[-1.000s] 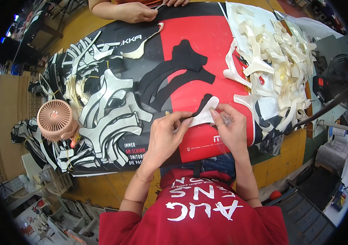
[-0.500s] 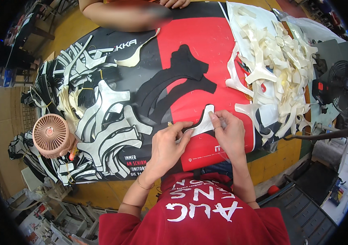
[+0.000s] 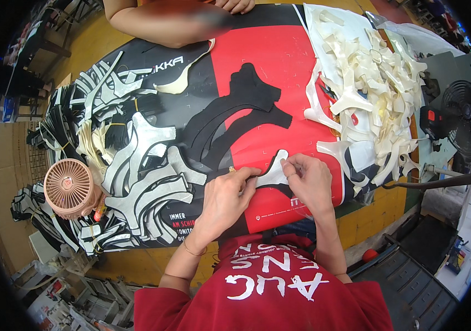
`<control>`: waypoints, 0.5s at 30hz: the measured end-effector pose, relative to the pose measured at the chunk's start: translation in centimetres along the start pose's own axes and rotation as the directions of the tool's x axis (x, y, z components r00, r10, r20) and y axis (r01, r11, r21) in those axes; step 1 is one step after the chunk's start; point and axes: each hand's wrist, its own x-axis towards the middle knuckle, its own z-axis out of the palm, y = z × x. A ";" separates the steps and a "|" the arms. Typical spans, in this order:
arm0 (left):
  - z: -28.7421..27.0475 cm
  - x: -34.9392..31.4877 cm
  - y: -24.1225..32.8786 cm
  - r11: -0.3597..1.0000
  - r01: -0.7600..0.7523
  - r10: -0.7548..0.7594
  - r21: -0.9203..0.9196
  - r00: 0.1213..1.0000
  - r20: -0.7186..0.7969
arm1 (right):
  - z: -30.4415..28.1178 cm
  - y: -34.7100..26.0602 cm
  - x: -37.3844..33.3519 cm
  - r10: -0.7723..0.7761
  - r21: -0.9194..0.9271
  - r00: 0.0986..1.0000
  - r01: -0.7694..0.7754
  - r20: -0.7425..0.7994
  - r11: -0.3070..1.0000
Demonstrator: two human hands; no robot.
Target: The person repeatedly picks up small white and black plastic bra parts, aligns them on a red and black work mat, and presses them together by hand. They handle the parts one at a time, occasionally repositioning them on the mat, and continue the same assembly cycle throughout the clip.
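A white Y-shaped fabric piece (image 3: 271, 175), with black material showing along its edge, lies on the red part of the table cover in front of me. My left hand (image 3: 229, 197) is closed, thumb and fingers pinching its left end. At its upper right arm, my right hand (image 3: 309, 181) has the fingertips pressed together on the edge. Just beyond my hands lies a stack of black curved fabric pieces (image 3: 246, 94). Nearer my left hand is a pile of white-faced, black-edged curved pieces (image 3: 152, 190).
A pink fan (image 3: 69, 187) stands at the left beside more bundled pieces (image 3: 111, 83). Cream-coloured strips (image 3: 373, 94) are heaped at the right, near a black fan (image 3: 463, 113). Across the table rests another person's arm (image 3: 158, 25); one cream strip (image 3: 177, 83) lies near it.
My right hand's fingers have curled and shifted slightly along the white piece's upper arm, uncovering more of its tip. The left hand stays nearly where it was.
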 end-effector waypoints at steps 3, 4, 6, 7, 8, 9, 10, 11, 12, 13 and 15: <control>-0.2 -0.1 -0.2 0.999 -0.036 0.036 -0.002 0.999 0.016 | -0.1 -0.2 -0.1 0.007 0.003 1.000 -0.007 0.024 1.000; -0.2 -0.1 -0.3 0.999 -0.051 0.051 0.009 0.998 0.029 | -0.1 -0.2 0.0 -0.004 0.004 1.000 0.004 0.020 1.000; -0.2 -0.2 -0.4 0.997 -0.073 0.072 0.019 0.996 0.051 | -0.2 -0.2 0.0 -0.018 0.003 1.000 0.018 0.022 1.000; -0.2 -0.2 -0.4 0.996 -0.085 0.084 0.020 0.995 0.052 | -0.1 -0.2 0.0 -0.021 0.000 0.999 0.021 0.026 1.000; -0.2 -0.2 -0.5 0.996 -0.090 0.089 0.019 0.995 0.053 | -0.2 -0.2 0.0 -0.017 0.003 0.999 0.017 0.031 1.000; -0.3 -0.1 -0.5 0.996 -0.087 0.086 0.013 0.994 0.065 | -0.2 -0.2 0.0 -0.032 -0.002 0.999 0.032 0.028 0.999; -0.4 -0.1 -0.5 0.992 -0.119 0.117 0.029 0.990 0.077 | -0.1 -0.2 0.1 -0.040 -0.002 0.999 0.040 0.024 0.999; -0.6 -0.1 -0.5 0.989 -0.143 0.139 0.038 0.985 0.100 | -0.2 -0.1 0.1 -0.029 -0.003 0.999 0.029 0.035 1.000; -0.8 0.0 -0.5 0.985 -0.167 0.160 0.047 0.979 0.124 | -0.2 -0.1 0.1 -0.040 -0.014 0.999 0.041 0.034 0.999; -1.0 0.1 -0.3 0.982 -0.163 0.145 0.090 0.973 0.179 | -0.3 -0.1 0.1 -0.032 -0.025 0.998 0.033 0.049 0.999; -1.3 0.3 0.0 0.972 -0.160 0.107 0.173 0.955 0.277 | -0.3 -0.1 0.2 -0.030 -0.034 0.998 0.032 0.059 0.999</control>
